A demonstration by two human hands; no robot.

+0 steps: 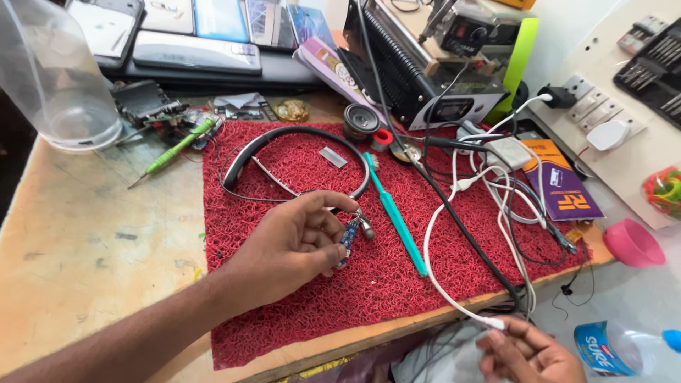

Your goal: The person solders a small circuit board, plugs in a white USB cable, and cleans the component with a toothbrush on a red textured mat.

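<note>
My left hand (294, 245) rests on the red mat (298, 319) and pinches a small blue circuit board (347, 240) that hangs by wires from a black neckband headset (284, 135); an earbud (366, 227) lies beside the board. My right hand (528, 351), below the table's front edge, grips the plug end of a white cable (440, 284). A teal toothbrush (397, 216) lies on the mat between the two hands.
A black bench device (425, 78) stands at the back. White and black cables (511, 191) tangle at right. A green screwdriver (177, 145), clear plastic dome (50, 78), pink cup (631, 242), plastic bottle (624, 347) and wall switchboard (603, 113) surround the mat.
</note>
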